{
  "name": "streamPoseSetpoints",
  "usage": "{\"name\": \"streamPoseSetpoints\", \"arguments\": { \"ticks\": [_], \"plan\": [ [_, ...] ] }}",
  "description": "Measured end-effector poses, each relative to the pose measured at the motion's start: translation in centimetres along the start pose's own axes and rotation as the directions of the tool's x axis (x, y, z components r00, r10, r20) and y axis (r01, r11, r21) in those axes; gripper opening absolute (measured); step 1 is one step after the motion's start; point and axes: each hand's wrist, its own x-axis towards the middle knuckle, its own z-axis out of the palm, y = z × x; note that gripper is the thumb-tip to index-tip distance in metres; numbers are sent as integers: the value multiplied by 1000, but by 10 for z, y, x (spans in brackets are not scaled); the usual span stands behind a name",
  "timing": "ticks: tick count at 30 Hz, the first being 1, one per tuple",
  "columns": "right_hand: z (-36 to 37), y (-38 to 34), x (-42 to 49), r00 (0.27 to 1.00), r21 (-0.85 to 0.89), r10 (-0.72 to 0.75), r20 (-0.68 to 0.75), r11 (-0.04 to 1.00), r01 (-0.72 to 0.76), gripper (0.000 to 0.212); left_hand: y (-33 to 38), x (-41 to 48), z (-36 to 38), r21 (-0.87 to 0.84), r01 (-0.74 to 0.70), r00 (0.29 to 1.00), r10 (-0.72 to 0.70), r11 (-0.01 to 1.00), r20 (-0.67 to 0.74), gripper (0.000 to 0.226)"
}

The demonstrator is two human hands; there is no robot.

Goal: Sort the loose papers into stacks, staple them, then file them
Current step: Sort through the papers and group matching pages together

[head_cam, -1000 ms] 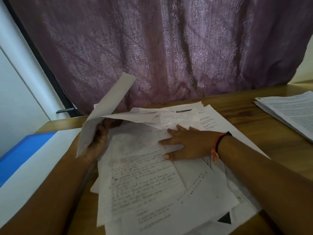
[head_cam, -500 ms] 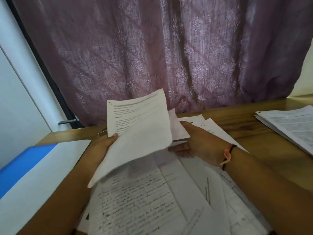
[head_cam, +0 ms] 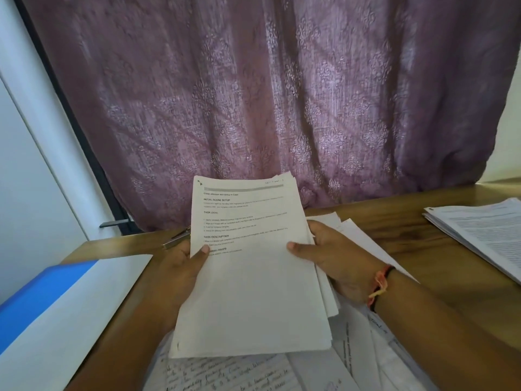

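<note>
A bundle of printed sheets (head_cam: pixel 253 292) is held up above the desk, its typed top page facing me. My left hand (head_cam: pixel 183 266) grips its left edge with the thumb on the page. My right hand (head_cam: pixel 332 258) grips the right edge, thumb on top and fingers behind. Beneath the bundle lie loose papers (head_cam: pixel 239 373), some handwritten, spread over the wooden desk (head_cam: pixel 439 266). A stapler (head_cam: pixel 176 239) shows partly behind my left hand.
A neat stack of printed pages (head_cam: pixel 485 235) lies at the desk's right edge. A blue-and-white folder (head_cam: pixel 56 311) lies at the left. A purple curtain (head_cam: pixel 267 94) hangs close behind the desk.
My right hand left the pile and took the bundle's right edge. The sheets, first floppy in my left hand alone, are now squared up and raised between both hands.
</note>
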Motion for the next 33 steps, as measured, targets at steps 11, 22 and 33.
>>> {"name": "streamPoseSetpoints", "arguments": {
  "ticks": [11, 22, 33],
  "plan": [
    [-9, 13, 13, 981, -165, -71, -180, 985, 41, 34, 14, -7, 12, -260, 54, 994, -77, 964, -76, 29],
    [-28, 12, 10, 955, 348, 283, -87, 907, -237, 42, 17, -20, 31, 721, -327, 892, -52, 611, 449, 83],
    [-36, 17, 12, 945, 622, 317, -79, 757, -202, 20, 14, -20, 15, 795, -410, 816, -209, 448, 539, 79]
  ]
}}
